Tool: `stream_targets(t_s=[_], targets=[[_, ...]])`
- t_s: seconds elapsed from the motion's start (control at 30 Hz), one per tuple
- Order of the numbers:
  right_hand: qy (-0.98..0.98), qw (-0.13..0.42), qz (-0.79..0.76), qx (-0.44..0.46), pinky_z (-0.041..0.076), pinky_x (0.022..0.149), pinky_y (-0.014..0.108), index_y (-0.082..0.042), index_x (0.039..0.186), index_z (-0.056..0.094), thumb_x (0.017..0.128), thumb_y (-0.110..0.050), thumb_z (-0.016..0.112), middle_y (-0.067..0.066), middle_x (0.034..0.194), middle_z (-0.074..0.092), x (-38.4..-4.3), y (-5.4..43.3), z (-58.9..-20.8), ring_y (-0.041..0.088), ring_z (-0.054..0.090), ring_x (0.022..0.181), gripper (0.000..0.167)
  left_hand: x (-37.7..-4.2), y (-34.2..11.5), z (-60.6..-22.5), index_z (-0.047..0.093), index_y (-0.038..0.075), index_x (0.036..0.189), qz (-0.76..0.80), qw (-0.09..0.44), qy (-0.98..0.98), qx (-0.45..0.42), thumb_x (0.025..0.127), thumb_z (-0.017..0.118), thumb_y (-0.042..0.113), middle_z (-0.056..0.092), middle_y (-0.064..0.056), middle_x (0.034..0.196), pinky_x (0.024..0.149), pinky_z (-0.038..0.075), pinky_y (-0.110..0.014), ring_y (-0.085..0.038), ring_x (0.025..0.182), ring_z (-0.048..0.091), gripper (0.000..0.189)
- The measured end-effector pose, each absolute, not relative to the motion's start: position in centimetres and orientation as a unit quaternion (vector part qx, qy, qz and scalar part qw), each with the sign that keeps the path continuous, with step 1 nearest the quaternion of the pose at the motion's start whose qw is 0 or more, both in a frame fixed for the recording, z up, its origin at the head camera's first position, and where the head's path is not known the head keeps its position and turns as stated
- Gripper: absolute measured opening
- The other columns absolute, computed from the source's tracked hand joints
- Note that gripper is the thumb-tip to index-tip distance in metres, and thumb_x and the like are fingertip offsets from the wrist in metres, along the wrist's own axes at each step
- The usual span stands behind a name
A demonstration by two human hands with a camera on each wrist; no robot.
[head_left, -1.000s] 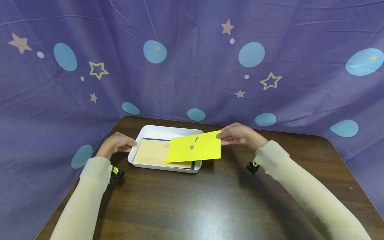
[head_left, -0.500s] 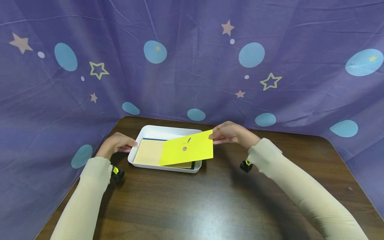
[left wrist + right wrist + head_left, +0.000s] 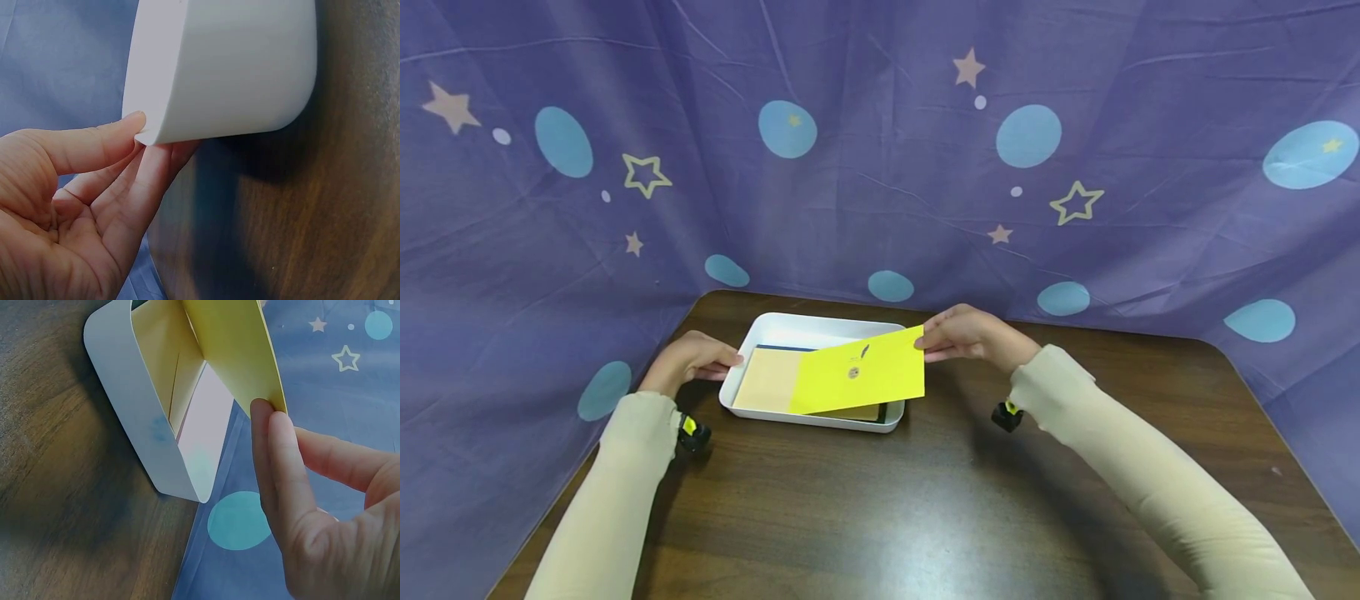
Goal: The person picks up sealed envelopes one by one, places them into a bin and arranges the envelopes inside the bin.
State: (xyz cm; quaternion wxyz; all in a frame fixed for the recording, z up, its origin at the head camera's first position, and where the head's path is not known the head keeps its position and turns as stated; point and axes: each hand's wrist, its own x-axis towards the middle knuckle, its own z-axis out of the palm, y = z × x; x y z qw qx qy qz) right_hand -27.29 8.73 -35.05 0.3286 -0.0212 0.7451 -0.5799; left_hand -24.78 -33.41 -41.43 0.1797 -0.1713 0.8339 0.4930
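Note:
My left hand (image 3: 698,358) pinches the left rim of a white tray (image 3: 797,329) between thumb and fingers; the left wrist view shows the thumb on top and the fingers below the rim. My right hand (image 3: 967,336) pinches a thin yellow notebook (image 3: 868,379) by its upper right corner. It slants over the tray, with its right end raised past the tray's right rim and its left end low over a beige notebook (image 3: 767,383). A dark blue edge (image 3: 784,347) shows from under the beige one. The right wrist view shows the yellow notebook's underside (image 3: 240,356).
The tray stands on a brown wooden table (image 3: 865,508), towards its back left. A purple curtain (image 3: 880,192) with stars and blue ovals hangs behind and beside it. Small black cameras sit on both wrists.
My right hand has moved the yellow notebook to the left, further over the tray and the beige notebook. My left hand has kept its place on the rim.

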Motion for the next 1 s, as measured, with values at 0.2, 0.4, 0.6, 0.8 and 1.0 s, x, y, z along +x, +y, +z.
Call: stream_targets(t_s=[0.2, 0.4, 0.6, 0.8, 1.0], targets=[[0.750, 0.326, -0.574, -0.020, 0.061, 0.094, 0.037, 0.002, 0.096, 0.063, 0.095, 0.006, 0.063, 0.004, 0.080, 0.071, -27.3, 8.3, -35.1, 0.013, 0.070, 0.071, 0.003, -24.7, -33.3, -41.4, 0.059, -0.016, 0.129, 0.493, 0.178, 0.834, -0.176, 0.094, 0.070, 0.005, 0.067, 0.008, 0.070, 0.064, 0.061, -0.019, -0.002, 0.063, 0.065, 0.042], [0.758, 0.318, -0.570, -0.011, 0.056, 0.101, 0.043, 0.002, 0.099, 0.064, 0.094, 0.005, 0.066, 0.005, 0.082, 0.072, -27.3, 7.6, -35.2, 0.014, 0.070, 0.071, 0.007, -24.7, -33.3, -41.2, 0.061, -0.015, 0.125, 0.494, 0.176, 0.833, -0.177, 0.094, 0.070, 0.005, 0.067, 0.007, 0.069, 0.064, 0.060, -0.019, -0.003, 0.063, 0.065, 0.038], [0.756, 0.313, -0.575, -0.010, 0.054, 0.103, 0.044, 0.003, 0.099, 0.064, 0.093, 0.006, 0.066, 0.006, 0.083, 0.071, -27.4, 7.0, -35.6, 0.014, 0.071, 0.072, 0.008, -24.7, -33.2, -41.1, 0.061, -0.015, 0.125, 0.491, 0.176, 0.834, -0.177, 0.094, 0.070, 0.005, 0.066, 0.007, 0.070, 0.064, 0.060, -0.019, -0.003, 0.064, 0.065, 0.039], [0.759, 0.314, -0.571, 0.001, 0.064, 0.084, 0.032, 0.007, 0.115, 0.067, 0.094, 0.003, 0.068, 0.016, 0.106, 0.073, -27.2, 6.6, -35.6, 0.016, 0.072, 0.076, 0.021, -24.7, -33.2, -41.1, 0.062, -0.013, 0.124, 0.479, 0.175, 0.840, -0.186, 0.093, 0.071, 0.007, 0.064, 0.006, 0.071, 0.064, 0.061, -0.020, -0.003, 0.064, 0.064, 0.038], [0.762, 0.308, -0.570, 0.006, 0.061, 0.095, 0.038, 0.007, 0.116, 0.067, 0.093, 0.004, 0.068, 0.014, 0.101, 0.073, -27.1, 6.1, -36.0, 0.015, 0.072, 0.075, 0.023, -24.7, -33.2, -41.1, 0.062, -0.014, 0.125, 0.478, 0.173, 0.841, -0.186, 0.093, 0.071, 0.006, 0.064, 0.006, 0.071, 0.064, 0.060, -0.019, -0.003, 0.064, 0.064, 0.039]])
